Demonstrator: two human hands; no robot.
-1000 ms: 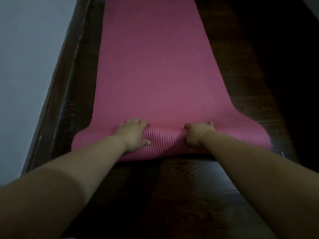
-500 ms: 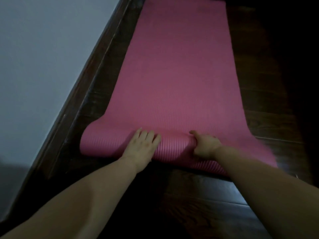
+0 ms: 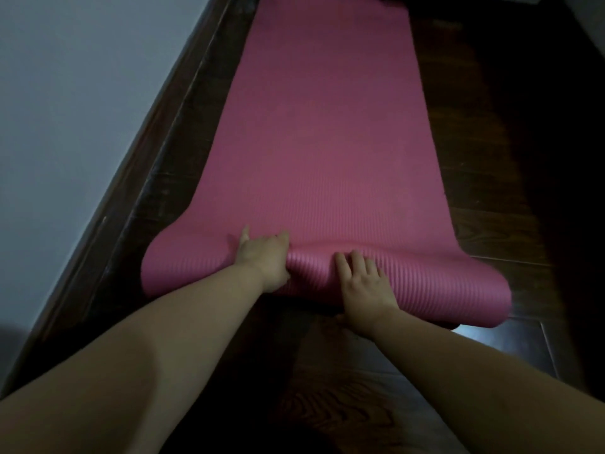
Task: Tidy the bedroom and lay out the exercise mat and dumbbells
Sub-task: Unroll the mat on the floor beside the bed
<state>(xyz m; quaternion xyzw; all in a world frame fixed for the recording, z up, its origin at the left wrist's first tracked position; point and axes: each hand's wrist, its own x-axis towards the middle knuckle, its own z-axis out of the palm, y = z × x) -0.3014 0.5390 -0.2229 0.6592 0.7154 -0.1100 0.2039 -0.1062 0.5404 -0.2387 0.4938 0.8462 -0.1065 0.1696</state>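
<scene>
**Both hands on the roll, mat nearly laid out**

Flat-fingered, the right hand (image 3: 365, 285) presses on top of the rolled end (image 3: 425, 283) of the pink exercise mat (image 3: 327, 132), likely to keep it from curling back. Left hand (image 3: 265, 260) curls over the roll's far edge, gripping it to steer. Beyond, the mat lies flat on the dark wooden floor (image 3: 484, 165), beside the wall (image 3: 82, 93), where it probably keeps out of the way.

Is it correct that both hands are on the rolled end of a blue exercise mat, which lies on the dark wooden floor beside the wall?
Not quite: the exercise mat is pink, not blue, as the head view shows. The rest holds: the left hand and the right hand are on its rolled end, and it lies on the dark wooden floor beside the wall.
</scene>
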